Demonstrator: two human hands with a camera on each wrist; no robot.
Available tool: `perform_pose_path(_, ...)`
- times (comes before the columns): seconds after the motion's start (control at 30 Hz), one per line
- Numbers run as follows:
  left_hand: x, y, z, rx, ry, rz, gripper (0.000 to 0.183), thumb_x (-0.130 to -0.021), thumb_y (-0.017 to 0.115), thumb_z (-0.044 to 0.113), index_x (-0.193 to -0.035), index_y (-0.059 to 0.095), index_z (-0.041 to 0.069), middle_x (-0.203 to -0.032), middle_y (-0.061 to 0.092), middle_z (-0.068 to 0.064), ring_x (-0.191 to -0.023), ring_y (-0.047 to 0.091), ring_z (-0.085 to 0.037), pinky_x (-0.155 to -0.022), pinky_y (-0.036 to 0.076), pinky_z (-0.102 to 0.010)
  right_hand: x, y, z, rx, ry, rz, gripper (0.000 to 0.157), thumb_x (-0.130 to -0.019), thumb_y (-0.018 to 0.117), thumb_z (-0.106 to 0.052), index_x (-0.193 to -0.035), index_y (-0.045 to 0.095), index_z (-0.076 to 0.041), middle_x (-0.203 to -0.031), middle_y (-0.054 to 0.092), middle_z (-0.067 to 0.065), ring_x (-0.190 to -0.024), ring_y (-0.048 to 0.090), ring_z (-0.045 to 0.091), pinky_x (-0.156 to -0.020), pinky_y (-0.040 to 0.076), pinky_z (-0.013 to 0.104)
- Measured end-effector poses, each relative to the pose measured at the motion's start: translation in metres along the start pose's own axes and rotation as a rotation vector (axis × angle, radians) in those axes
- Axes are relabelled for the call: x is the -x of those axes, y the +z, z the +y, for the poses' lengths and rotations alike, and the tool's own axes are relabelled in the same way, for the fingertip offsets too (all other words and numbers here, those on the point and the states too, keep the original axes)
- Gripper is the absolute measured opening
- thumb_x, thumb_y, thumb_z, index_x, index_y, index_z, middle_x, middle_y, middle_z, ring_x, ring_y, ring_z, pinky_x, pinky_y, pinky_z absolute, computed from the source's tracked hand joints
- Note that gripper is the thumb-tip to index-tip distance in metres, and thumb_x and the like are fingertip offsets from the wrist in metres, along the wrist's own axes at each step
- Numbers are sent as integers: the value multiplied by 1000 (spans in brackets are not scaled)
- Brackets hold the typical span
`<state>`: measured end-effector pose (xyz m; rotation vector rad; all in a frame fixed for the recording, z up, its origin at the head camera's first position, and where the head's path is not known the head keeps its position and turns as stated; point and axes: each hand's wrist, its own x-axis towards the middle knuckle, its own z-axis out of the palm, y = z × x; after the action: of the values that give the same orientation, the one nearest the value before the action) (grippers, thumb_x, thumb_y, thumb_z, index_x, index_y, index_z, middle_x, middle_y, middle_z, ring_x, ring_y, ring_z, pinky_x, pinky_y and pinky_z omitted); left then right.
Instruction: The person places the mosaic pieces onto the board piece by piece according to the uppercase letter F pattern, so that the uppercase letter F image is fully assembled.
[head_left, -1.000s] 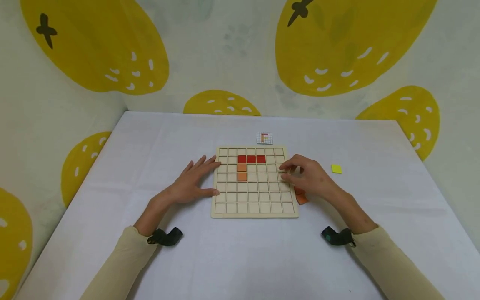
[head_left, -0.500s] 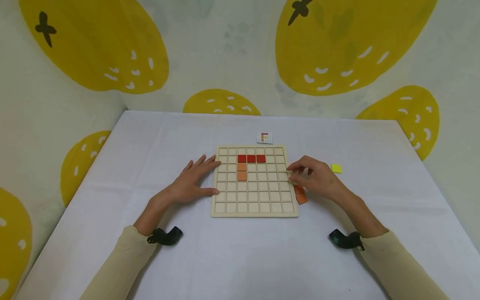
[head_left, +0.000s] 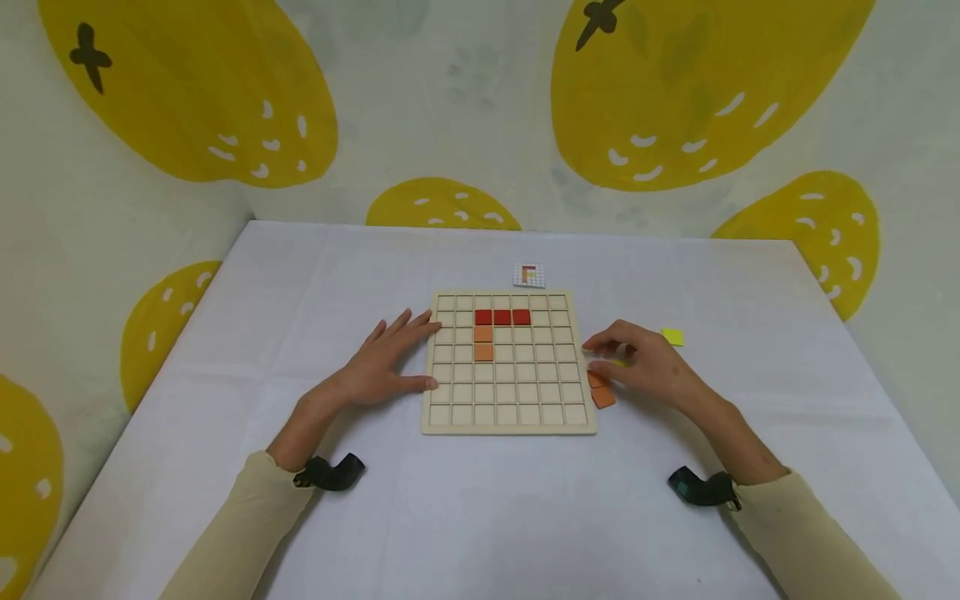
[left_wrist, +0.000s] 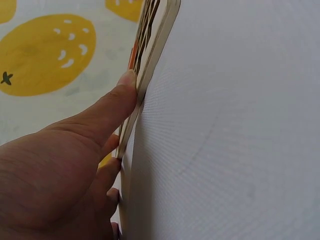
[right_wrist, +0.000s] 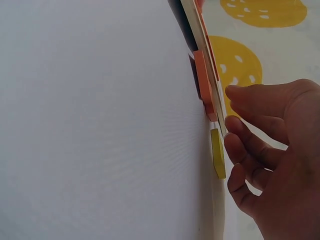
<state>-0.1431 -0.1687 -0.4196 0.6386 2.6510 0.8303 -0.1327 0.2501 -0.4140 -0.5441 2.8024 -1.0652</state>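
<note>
A pale wooden grid board [head_left: 517, 415] lies flat on the white-covered table. Three red tiles [head_left: 502, 317] fill cells in a row, with two orange tiles [head_left: 483, 352] going down below the leftmost. My left hand [head_left: 384, 367] rests at the board's left edge, fingers spread, thumb touching the rim. Just off the right edge hovers my right hand [head_left: 648, 360], thumb and fingers apart and bent, nothing seen between them. Beneath it lie loose orange tiles [head_left: 603, 397] and a yellow tile [right_wrist: 218, 154], partly hidden by the fingers in the head view.
Another yellow tile [head_left: 672, 337] lies on the table beyond the right hand. A small printed card [head_left: 529, 275] with a coloured grid pattern sits behind the board. A wall with yellow fruit prints borders the table's back.
My right hand has moved from over the board's right edge outward to the right and slightly nearer, above the loose tiles. The left hand and the board's tiles stay put.
</note>
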Motion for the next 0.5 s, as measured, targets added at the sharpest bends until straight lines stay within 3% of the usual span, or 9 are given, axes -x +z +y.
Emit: perform_pose_path(0.5, 0, 0, 1, 4, -7, -6, 87, -91, 80, 38, -164, 35, 21, -177, 19, -3, -166, 3, -34, -132, -2, -61, 6, -11, 6, -23, 11, -94, 26, -88, 85, -18, -114, 78, -15, -111, 73, 1, -104, 64, 18, -91, 47, 19)
